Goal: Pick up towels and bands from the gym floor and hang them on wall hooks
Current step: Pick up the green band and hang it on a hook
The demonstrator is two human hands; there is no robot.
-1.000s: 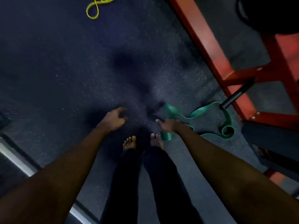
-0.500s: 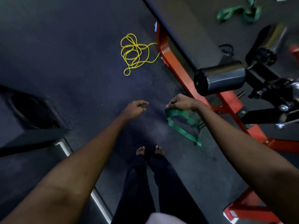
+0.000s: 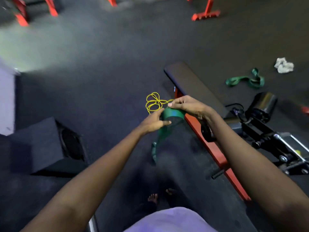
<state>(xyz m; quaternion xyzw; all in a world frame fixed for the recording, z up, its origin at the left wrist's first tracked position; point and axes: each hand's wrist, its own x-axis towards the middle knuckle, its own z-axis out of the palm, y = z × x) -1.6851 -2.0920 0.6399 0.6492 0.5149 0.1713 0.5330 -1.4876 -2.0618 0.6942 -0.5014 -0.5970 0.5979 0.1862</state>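
Dark speckled rubber floor [image 3: 103, 84], with a pale light patch [image 3: 33, 47] washed across the far left. Flat bench with black pad [image 3: 192, 84] on a red frame [image 3: 217, 158] runs near-right to centre, black roller pad [image 3: 262, 104] just right of it. Black box [image 3: 41, 144] near left, pale block [image 3: 6, 101] beside it at the left edge; red equipment feet [image 3: 205, 14] along the far edge.

We stand up from crouch. Our right hand [image 3: 187, 106] has lifted green band [image 3: 172, 114] off floor; band now hangs from it. Our left hand [image 3: 153, 122], free before, now grips it too. Crumpled white towel [image 3: 284, 65] now fully in view far right.
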